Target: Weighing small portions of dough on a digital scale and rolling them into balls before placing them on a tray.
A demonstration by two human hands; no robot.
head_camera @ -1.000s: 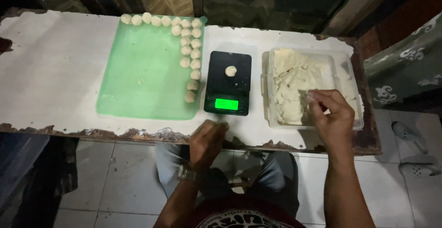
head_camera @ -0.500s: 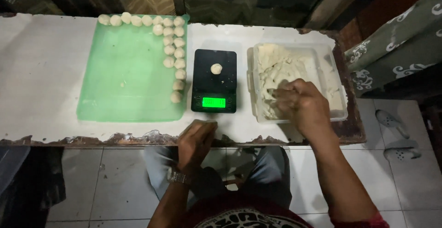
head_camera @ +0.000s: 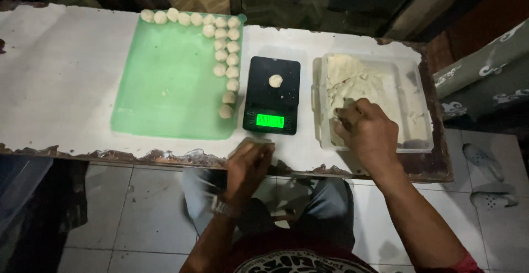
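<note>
Pinching dough (head_camera: 352, 88) inside the clear tub (head_camera: 421, 110) at the table's right end: right hand (head_camera: 366, 132), fingers closed on it. Left hand (head_camera: 249, 165) loosely curled, holding nothing, resting at the table's (head_camera: 60, 91) front edge just below the black scale (head_camera: 271, 102). One dough ball (head_camera: 275, 80) sits on the scale; green tray (head_camera: 165, 91) just left, balls (head_camera: 226, 58) lining its far and right edges.

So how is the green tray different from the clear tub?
The green tray is flat and green; the clear tub is deep and see-through. The tray holds small dough balls in neat rows along its edges; the tub holds one big lumpy mass of dough. The right hand reaches into the tub; no hand touches the tray. Both sit on the white table.
</note>
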